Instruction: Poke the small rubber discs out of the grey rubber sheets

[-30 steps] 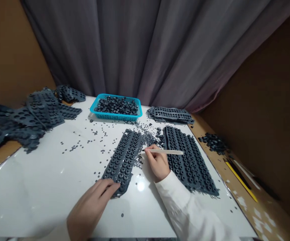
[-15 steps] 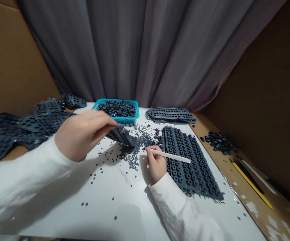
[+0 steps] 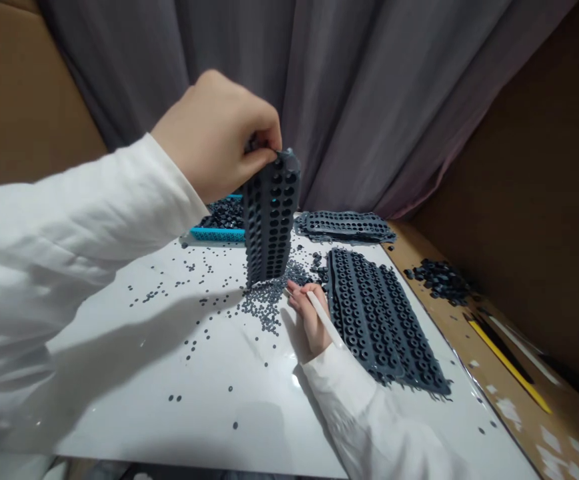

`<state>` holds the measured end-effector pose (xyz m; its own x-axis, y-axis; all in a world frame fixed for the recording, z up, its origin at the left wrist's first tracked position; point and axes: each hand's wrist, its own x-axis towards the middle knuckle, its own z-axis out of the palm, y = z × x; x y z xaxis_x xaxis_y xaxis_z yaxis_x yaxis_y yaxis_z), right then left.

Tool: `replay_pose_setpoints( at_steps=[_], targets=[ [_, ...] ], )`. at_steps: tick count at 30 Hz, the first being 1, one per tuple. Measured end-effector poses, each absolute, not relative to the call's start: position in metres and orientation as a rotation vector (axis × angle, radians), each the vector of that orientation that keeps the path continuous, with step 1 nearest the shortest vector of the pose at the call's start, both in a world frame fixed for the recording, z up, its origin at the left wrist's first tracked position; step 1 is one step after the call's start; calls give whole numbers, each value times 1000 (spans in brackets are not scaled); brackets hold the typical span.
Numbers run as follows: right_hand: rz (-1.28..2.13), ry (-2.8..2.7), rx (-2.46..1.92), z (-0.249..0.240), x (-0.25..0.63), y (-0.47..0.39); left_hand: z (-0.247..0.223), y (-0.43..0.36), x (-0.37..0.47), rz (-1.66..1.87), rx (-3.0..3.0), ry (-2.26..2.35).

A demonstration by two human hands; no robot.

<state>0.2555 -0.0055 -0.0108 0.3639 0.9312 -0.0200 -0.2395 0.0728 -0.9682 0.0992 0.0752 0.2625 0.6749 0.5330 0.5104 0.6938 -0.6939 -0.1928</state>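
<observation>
My left hand [image 3: 224, 133] is closed on the top edge of a dark grey perforated rubber sheet [image 3: 272, 227]. The sheet hangs upright over a heap of small dark discs [image 3: 264, 307], its lower end close to them. My right hand [image 3: 312, 313] is closed round a slim white stick-like tool [image 3: 323, 317], resting low over the table beside the discs. Right of that hand lies a rubber sheet with rows of raised rings [image 3: 379, 320]. Whether the hanging sheet's lower edge touches the discs I cannot tell.
A blue basket [image 3: 217, 235] of small dark pieces stands at the back, partly hidden. Stacked perforated sheets [image 3: 347, 227] lie back right. On the brown surface at right are a pile of dark pieces [image 3: 439, 281] and a yellow tool [image 3: 509, 367]. A grey curtain [image 3: 349, 100] hangs behind.
My left hand has risen and moved right, lifting the rubber sheet from a low slant to hanging upright. In my right hand the white tool has turned, its rear end now pointing toward me.
</observation>
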Motion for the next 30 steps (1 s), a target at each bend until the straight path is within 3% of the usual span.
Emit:
replay_pose_setpoints(
  at_steps=[11,15,21,25,30],
  targets=[
    [1291,-720,-1015,-3,248,-3,270,65,116,-819,-2631,-1007],
    [1111,-613,-1112,1,255,-3,259,71,105,-939,-2682,-1162],
    [747,-734,-1268,11,268,-10,204,92,61,-899,-2504,-1410],
    [641,-907,-1331,13,271,-11,150,106,23,-432,-2389,-1754],
    [653,-984,-1344,13,271,-9,111,111,-21,-837,-2725,-2063]
  ],
)
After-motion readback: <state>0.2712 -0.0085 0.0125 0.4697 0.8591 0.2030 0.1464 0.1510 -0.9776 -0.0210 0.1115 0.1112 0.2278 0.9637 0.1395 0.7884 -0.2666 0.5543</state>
